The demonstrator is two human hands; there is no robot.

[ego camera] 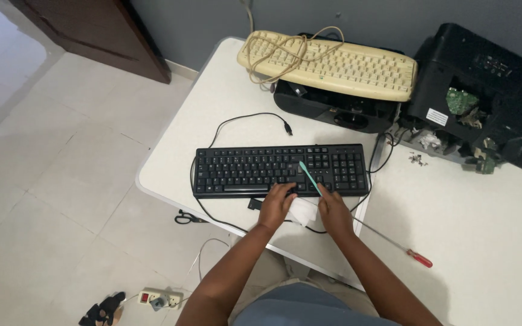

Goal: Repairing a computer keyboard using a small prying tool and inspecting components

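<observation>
Right hand [334, 208]: fingers closed round teal brush [309, 177], bristles on key rows.
Left hand [277, 202]: loosely curled, resting on front edge of black keyboard [243, 171], gripping nothing.
Keyboard: centre frame, on white table [225, 102].
White cloth [302, 211]: between hands.
</observation>
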